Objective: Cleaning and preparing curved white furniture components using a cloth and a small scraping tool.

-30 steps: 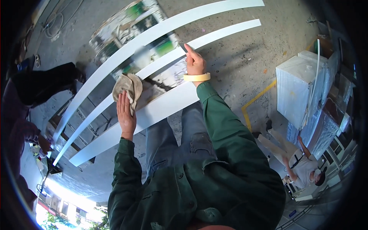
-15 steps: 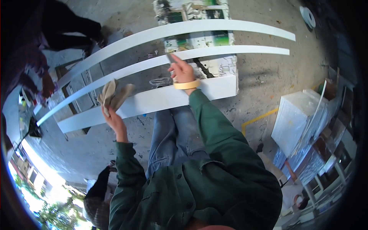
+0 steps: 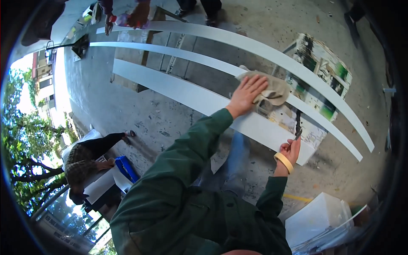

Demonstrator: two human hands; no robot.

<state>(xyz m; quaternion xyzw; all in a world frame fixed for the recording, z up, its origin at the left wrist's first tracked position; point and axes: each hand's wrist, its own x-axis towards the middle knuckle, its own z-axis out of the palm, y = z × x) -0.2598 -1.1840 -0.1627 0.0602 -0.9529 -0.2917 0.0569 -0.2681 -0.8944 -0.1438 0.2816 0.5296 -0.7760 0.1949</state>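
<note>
Under my left hand (image 3: 247, 94), whose fingers lie stretched over it, a crumpled beige cloth (image 3: 278, 90) is held against the narrow middle white strip (image 3: 204, 60). Part of the cloth drapes over the strip; my thumb is hidden. My right hand (image 3: 290, 149) is closed around a small, flat, dark grey blade-like tool (image 3: 299, 135), its exact kind unclear, above the right end of the wide near white board (image 3: 187, 94). A roll of pale yellow tape (image 3: 284, 163) circles my right wrist. Beyond the narrow strip runs another white strip (image 3: 272, 46).
A paint-smeared support (image 3: 346, 80) carries the strips' right part; a low stand (image 3: 127, 55) is under the left. At the far left a co-worker's hands (image 3: 138, 16) hold a pink bottle. Another person (image 3: 87, 163) bends at lower left. A white box (image 3: 316, 219) stands lower right.
My view has turned, so the strips now slant down to the right. My left hand has brought the cloth from the air onto the narrow strip; my right hand has moved nearer the boards' right end.
</note>
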